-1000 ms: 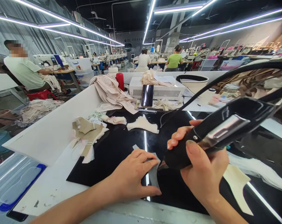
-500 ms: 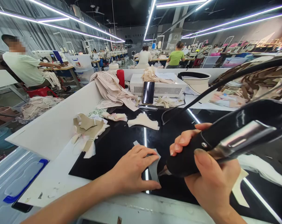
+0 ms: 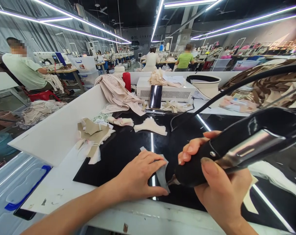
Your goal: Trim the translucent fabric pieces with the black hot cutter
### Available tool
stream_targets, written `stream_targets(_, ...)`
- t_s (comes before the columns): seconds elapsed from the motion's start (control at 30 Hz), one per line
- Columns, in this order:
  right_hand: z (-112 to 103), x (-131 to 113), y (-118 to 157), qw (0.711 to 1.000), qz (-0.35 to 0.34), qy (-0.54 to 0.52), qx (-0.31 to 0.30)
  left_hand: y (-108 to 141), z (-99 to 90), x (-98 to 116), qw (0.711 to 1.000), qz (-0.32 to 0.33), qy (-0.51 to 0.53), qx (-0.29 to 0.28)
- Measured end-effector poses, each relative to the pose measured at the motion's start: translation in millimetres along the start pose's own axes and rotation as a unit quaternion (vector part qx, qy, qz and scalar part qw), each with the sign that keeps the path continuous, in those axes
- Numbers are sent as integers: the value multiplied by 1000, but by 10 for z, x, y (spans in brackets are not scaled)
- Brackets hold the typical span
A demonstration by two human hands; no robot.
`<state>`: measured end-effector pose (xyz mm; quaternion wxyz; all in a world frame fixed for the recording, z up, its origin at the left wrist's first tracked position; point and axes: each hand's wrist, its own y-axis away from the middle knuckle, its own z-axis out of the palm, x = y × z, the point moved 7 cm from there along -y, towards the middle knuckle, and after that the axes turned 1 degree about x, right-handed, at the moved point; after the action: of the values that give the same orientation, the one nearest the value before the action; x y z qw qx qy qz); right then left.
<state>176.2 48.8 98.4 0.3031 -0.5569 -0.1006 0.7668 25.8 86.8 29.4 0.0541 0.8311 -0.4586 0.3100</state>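
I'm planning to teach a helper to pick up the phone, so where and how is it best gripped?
Probably by its two long side edges, above the middle, coming from the front. The phone stands nearly upright, screen forward, and the white vented box behind hinders reaching its back. Fabric scraps lie near its foot, so higher up looks freer.

Your left hand [image 3: 139, 176] covers part of the grey piece [image 3: 162, 174], so you can't see its full outline. The tip [image 3: 172, 180] of your tool [image 3: 238, 147] is too small and blurred to show whether it touches that piece. Your right hand [image 3: 220, 186] hides some of the tool's grip and part of the cream piece [image 3: 250, 200]. The right edge cuts off the tool's rear and the cable [image 3: 226, 98]; the left edge crops the clear box [image 3: 18, 186]. The far wall's lettering [image 3: 148, 36] is unreadable.
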Motion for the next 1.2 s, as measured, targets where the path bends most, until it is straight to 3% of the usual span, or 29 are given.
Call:
stream_targets(0.23,-268,-126,-148,997,-38,43,53,69,-110,-46,999,1,-7,43)
stream_targets(0.43,-418,-170,-294,988,-73,81,112,88,-92,62,998,53,-10,37)
stream_targets(0.67,-201,-127,-238,995,-45,31,84,67,-103,60,997,59,29,39)
stream_targets(0.83,-38,-16,-139,999,-20,16,41,53,-53,22,999,32,44,-8)
stream_targets(1.2,9,-13,-78,1000,-15,5,6,31,-34,41,999,19,39,-24)
